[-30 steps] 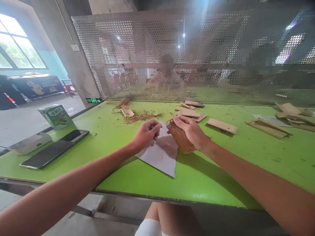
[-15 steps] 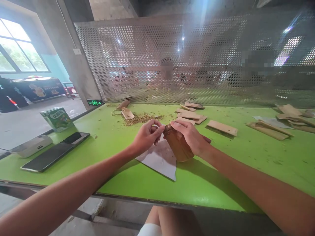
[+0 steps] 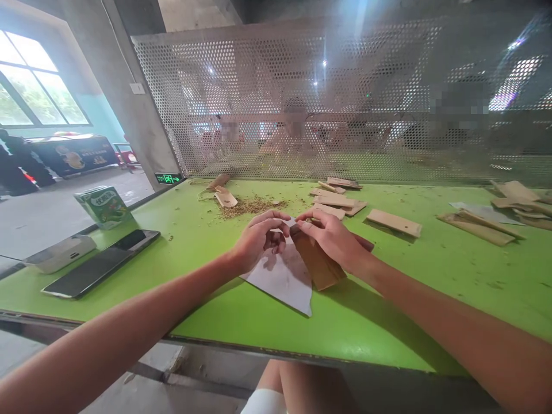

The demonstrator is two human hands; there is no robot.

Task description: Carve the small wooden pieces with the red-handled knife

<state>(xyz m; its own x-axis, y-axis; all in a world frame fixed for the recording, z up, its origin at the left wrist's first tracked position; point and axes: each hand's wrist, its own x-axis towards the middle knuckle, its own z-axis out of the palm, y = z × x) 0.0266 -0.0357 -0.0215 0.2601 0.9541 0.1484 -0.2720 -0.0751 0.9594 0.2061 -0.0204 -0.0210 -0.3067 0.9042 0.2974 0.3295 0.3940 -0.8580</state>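
A flat brown piece (image 3: 318, 261), which looks like a folded kraft paper pouch, slants down towards me under my right hand (image 3: 331, 234). That hand grips its upper end, fingers on top. My left hand (image 3: 260, 240) hovers just left of it, fingers bent and apart, with nothing visible between them. Below both hands lies a creased white sheet of paper (image 3: 282, 283), partly covered by the brown piece. A narrow reddish-brown thing (image 3: 364, 242) pokes out behind my right hand; most of it is hidden.
Brown crumbs (image 3: 252, 207) are scattered beyond my hands, near a tan piece (image 3: 226, 197). Several flat tan pieces (image 3: 393, 223) lie to the right. A phone (image 3: 101, 264), a white device (image 3: 64, 253) and a green carton (image 3: 104, 207) sit left. A perforated screen (image 3: 259, 75) borders the back.
My left fingers have parted and drawn slightly away from the brown piece's upper end. The right hand keeps hold of it, and the piece has shifted slightly right and turned.
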